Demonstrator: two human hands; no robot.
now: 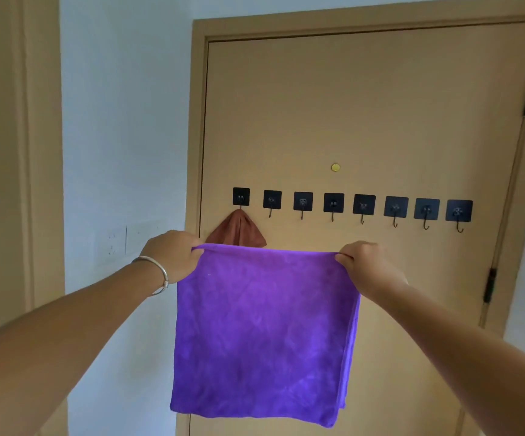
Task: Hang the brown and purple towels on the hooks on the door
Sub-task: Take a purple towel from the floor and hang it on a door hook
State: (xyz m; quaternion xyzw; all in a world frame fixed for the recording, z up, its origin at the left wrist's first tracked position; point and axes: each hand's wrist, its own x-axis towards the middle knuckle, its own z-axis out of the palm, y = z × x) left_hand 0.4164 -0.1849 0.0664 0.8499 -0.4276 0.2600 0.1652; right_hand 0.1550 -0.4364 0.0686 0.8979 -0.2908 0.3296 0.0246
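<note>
The left hand (173, 256), a thin metal bangle (157, 272) on its wrist, pinches the top left corner of the purple towel (264, 335), and the right hand (368, 265) pinches the top right corner, so the cloth is held spread between them in front of the door (365, 105), its top edge stretched nearly straight and sitting a little below the row of hooks. To hang it well, I would say the person should bring 1 corner, or a gathered pinch of the top edge, up over the upturned tip of a free hook, let the cloth seat fully in the bend, and only then ease the fingers off, since a soft plush cloth like this can slide off a thin wire hook if it catches only a few fibres. The towel looks like microfibre, fuzzy and limp, folded double with layered edges showing down its right side. Just behind its top left corner the brown towel (237, 229) already hangs from the first hook (241, 198), bunched to a point at the top and fanning out below. There are 8 hooks in all, each a slim dark metal wire under a square black adhesive pad; the second hook (272, 202) is the nearest free 1. The door is a smooth, matte tan, with a small round yellow dot (335, 167) above the row.
</note>
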